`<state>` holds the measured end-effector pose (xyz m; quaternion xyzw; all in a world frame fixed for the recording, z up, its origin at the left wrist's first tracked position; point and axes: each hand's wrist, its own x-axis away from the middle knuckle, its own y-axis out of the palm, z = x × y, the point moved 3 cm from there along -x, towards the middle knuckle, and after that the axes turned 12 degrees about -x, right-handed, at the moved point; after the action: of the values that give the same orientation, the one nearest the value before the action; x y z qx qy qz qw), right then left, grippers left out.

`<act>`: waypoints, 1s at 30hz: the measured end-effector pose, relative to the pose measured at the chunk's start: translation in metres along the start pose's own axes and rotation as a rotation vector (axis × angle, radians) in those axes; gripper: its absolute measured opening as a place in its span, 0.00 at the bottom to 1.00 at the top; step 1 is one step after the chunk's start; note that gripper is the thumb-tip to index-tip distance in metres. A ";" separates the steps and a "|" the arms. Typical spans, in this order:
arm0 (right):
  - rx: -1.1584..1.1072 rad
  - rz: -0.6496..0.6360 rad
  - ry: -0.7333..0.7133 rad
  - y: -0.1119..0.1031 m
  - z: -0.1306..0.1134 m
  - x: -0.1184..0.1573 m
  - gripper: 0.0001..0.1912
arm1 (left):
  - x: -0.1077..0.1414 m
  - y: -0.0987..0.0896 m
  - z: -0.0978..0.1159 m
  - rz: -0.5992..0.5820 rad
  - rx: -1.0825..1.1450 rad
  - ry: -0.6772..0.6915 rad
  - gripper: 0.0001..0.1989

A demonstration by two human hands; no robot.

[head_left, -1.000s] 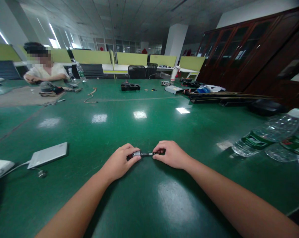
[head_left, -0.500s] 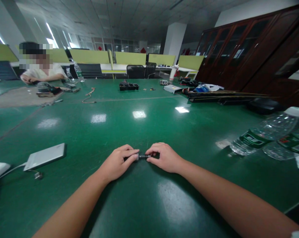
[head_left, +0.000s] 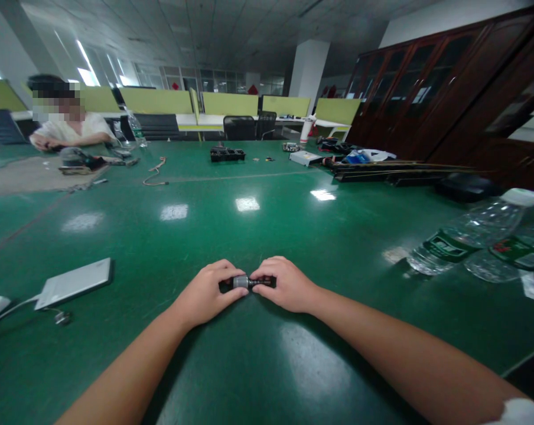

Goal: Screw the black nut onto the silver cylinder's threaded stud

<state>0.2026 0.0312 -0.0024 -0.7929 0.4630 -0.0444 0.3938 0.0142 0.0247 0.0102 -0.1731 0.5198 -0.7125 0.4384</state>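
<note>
Low in the middle of the head view, a small dark cylinder with a grey band [head_left: 240,282] lies sideways between my hands, just above the green table [head_left: 205,230]. My left hand [head_left: 211,293] pinches its left part between thumb and fingers. On the other side, my right hand [head_left: 287,284] has thumb and fingers closed on its thin, dark right part. The fingertips of both hands nearly meet at the middle of it. Whether it is one piece or two joined pieces I cannot tell.
At left lie a silver flat box [head_left: 74,284] and a small metal piece [head_left: 62,317]. Water bottles [head_left: 453,245] stand at right. Farther back are a black tray [head_left: 227,154], a cable [head_left: 154,172], black rails [head_left: 377,172] and a seated person [head_left: 72,130].
The hands have come closer together. More of the grey band shows at my left fingers, and less of the dark part shows between the hands. The view has shifted slightly.
</note>
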 end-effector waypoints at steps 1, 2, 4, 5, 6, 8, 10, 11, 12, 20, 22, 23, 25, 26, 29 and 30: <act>0.001 0.002 -0.002 0.000 0.000 0.000 0.08 | 0.000 0.000 0.000 -0.002 0.000 -0.001 0.11; 0.000 0.002 -0.004 0.000 0.000 0.000 0.08 | 0.000 0.000 0.000 -0.003 0.000 -0.003 0.11; -0.002 0.002 -0.005 0.000 0.000 0.000 0.08 | 0.000 -0.001 0.001 -0.001 0.000 -0.004 0.11; -0.002 0.000 -0.005 0.000 0.000 0.000 0.08 | 0.000 -0.001 0.001 0.000 0.000 -0.004 0.11; -0.002 -0.002 -0.004 0.000 0.000 0.000 0.07 | 0.000 -0.001 0.001 -0.001 0.000 -0.002 0.11; 0.000 -0.003 -0.003 0.000 0.000 0.000 0.07 | 0.000 -0.001 0.002 -0.005 0.000 0.000 0.11; 0.001 -0.002 -0.002 0.000 0.000 -0.001 0.07 | 0.000 -0.001 0.002 -0.003 -0.003 -0.003 0.11; 0.000 -0.002 0.000 0.000 0.000 -0.001 0.07 | 0.000 -0.002 0.002 0.002 -0.004 -0.004 0.11; -0.001 -0.001 0.002 -0.001 0.000 -0.001 0.07 | 0.000 -0.002 0.002 0.006 -0.004 -0.004 0.11; -0.003 0.000 -0.010 -0.001 0.001 -0.001 0.06 | 0.001 -0.002 0.002 0.015 0.019 -0.007 0.10; -0.003 -0.004 -0.010 -0.001 0.001 -0.001 0.06 | 0.001 -0.002 0.003 0.009 0.018 -0.013 0.10; -0.002 -0.007 -0.007 -0.001 0.001 -0.001 0.06 | 0.000 -0.002 0.003 0.006 0.016 -0.016 0.10; 0.000 -0.013 -0.002 -0.001 0.001 -0.001 0.06 | 0.000 -0.003 0.004 0.005 0.012 -0.021 0.10; 0.001 -0.014 0.000 -0.001 0.000 -0.001 0.06 | 0.000 -0.003 0.005 0.007 0.009 -0.024 0.10; -0.002 -0.012 0.001 -0.002 0.000 -0.001 0.06 | 0.000 -0.004 0.005 0.015 0.000 -0.027 0.10; -0.004 -0.009 0.001 -0.002 0.001 0.000 0.06 | 0.000 -0.004 0.006 0.019 -0.001 -0.028 0.10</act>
<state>0.2042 0.0324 -0.0012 -0.7958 0.4595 -0.0455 0.3917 0.0164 0.0216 0.0156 -0.1783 0.5155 -0.7057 0.4521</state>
